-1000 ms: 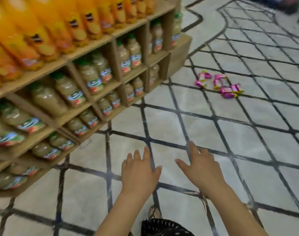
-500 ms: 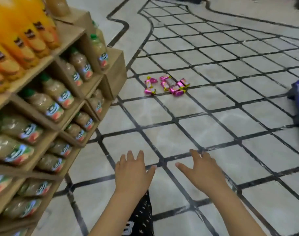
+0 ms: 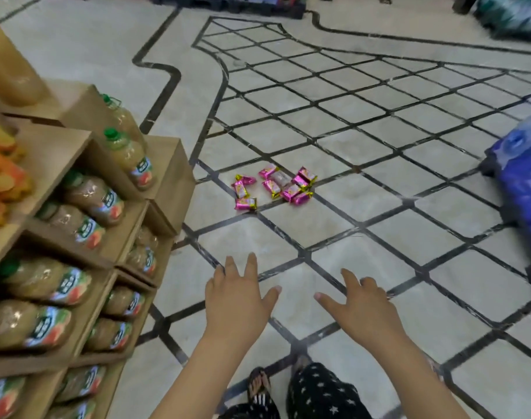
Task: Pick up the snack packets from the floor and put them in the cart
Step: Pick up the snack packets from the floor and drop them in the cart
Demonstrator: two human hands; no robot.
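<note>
1. The fingers [image 3: 252, 269] of the left hand [image 3: 237, 300] and the right hand [image 3: 364, 309] are spread out and hold nothing.
2. The snack packets [image 3: 273, 187] lie in a bunch on the floor [image 3: 288, 234], near the shelf [image 3: 167, 176] corner.
3. None is picked up yet. No cart shows.

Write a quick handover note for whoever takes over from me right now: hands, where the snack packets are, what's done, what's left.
Hands: left hand and right hand both open and empty, held out above the floor.
Things: snack packets lie in a pink cluster on the floor ahead, past the end of the juice shelf, untouched. Cart not in view.
Done: nothing picked up.
Left: step up, gather every packet, find the cart, put them in.
</note>
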